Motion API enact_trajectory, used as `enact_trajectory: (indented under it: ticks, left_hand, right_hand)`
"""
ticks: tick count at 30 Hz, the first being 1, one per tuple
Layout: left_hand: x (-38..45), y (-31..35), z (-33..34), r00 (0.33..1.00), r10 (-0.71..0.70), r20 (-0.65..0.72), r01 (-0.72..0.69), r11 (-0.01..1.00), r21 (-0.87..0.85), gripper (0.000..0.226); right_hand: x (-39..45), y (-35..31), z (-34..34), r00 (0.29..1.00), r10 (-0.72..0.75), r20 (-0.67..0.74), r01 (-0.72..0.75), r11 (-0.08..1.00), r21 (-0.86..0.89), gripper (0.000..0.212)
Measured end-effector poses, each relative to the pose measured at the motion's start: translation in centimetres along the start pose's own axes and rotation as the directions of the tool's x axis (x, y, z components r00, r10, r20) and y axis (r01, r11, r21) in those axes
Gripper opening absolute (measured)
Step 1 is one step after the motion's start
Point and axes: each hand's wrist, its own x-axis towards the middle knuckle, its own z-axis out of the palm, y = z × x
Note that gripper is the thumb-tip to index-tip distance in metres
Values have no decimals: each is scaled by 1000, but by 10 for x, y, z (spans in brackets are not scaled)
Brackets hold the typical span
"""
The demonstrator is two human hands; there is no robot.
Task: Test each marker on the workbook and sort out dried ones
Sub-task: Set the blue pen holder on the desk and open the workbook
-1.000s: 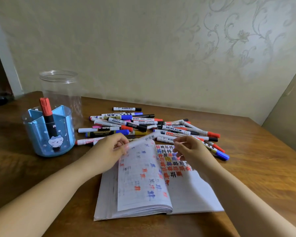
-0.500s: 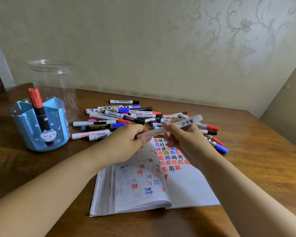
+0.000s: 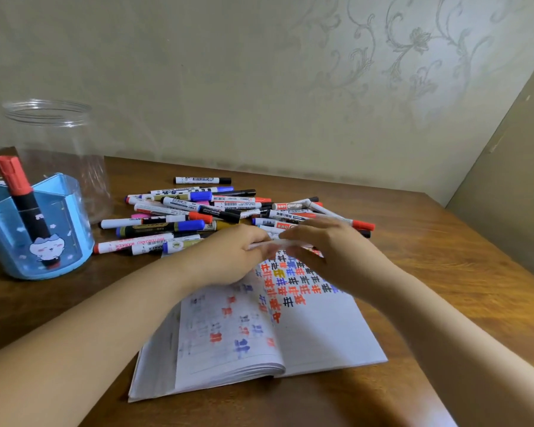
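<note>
Both hands meet over the top of the open workbook (image 3: 305, 340), left hand (image 3: 228, 257) and right hand (image 3: 327, 245) each gripping an end of a white marker (image 3: 272, 244); just beyond their knuckles sprawls the marker pile (image 3: 216, 211), and far off the left hand stands a blue pen holder (image 3: 43, 238)

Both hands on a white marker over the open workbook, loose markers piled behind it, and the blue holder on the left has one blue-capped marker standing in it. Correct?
One error: the marker standing in the blue holder has a red cap, not blue, as the head view shows. The rest holds: left hand and right hand hold a white marker over the open workbook, loose markers piled behind.
</note>
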Motion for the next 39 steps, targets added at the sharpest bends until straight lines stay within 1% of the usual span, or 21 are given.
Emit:
enact_trajectory:
  ticks: [2, 3, 7, 12, 15, 17, 19, 22, 23, 24, 27, 28, 31, 33, 35, 37, 39]
  left_hand:
    - [3, 3, 1, 1000, 11, 18, -11, 1000, 3, 25]
    - [4, 3, 2, 1000, 12, 26, -12, 1000, 3, 25]
    - [5, 3, 3, 999, 23, 49, -22, 1000, -6, 24]
    - [6, 6, 1, 998, 11, 56, -5, 993, -115, 29]
    - [5, 7, 0, 997, 0, 82, 11, 991, -135, 27]
    - [2, 6, 2, 995, -13, 95, 25, 991, -128, 27]
    - [1, 5, 3, 994, -22, 104, 31, 996, -87, 27]
    - [0, 4, 3, 992, -36, 120, 32, 999, 36, 23]
    - [-1, 5, 2, 992, -32, 119, 25, 998, 58, 22]
    - [-2, 5, 2, 993, -21, 113, 14, 998, 61, 22]
    - [-6, 5, -1, 994, -5, 111, 2, 1000, 28, 24]
    - [-7, 3, -2, 993, -5, 119, 1, 999, 33, 25]
    - [-10, 0, -5, 992, -3, 130, -7, 998, 70, 26]
    - [-10, -2, -4, 992, -9, 124, 0, 997, 79, 27]
    - [-10, -4, -1, 994, -10, 105, 1, 996, 90, 35]
    - [-10, -6, 1, 996, 5, 84, -11, 998, 67, 37]
    - [-12, -7, 2, 998, 19, 62, -21, 999, 38, 30]
  right_hand:
    - [1, -2, 0, 995, -4, 98, 1, 999, 32, 28]
    - [1, -2, 1, 994, -21, 110, 17, 999, 35, 31]
    - [2, -3, 2, 993, -79, 89, 77, 997, 26, 42]
    - [5, -4, -4, 993, -77, 92, 76, 997, 17, 51]
    - [6, -2, -4, 992, -91, 91, 92, 996, -15, 55]
    - [4, -3, -2, 991, -99, 89, 103, 994, -44, 54]
    - [2, -5, 0, 990, -106, 93, 115, 989, -96, 51]
    - [2, -11, 4, 984, -73, 164, 90, 991, -102, 35]
    - [2, -14, 6, 983, -70, 171, 87, 992, -95, 33]
    - [2, -16, 8, 985, -70, 160, 86, 992, -96, 34]
    - [1, -17, 13, 993, -92, 74, 101, 987, -121, 51]
    - [1, -15, 15, 993, -100, 68, 108, 987, -122, 52]
    - [-1, -15, 16, 990, -137, 18, 138, 984, -115, 46]
    - [-1, -17, 19, 989, -147, 7, 146, 983, -109, 47]
    - [0, -19, 20, 988, -152, 10, 152, 982, -110, 46]
    - [0, -21, 19, 988, -157, -3, 156, 984, -86, 36]
    - [-1, -21, 18, 986, -167, -17, 166, 984, -59, 25]
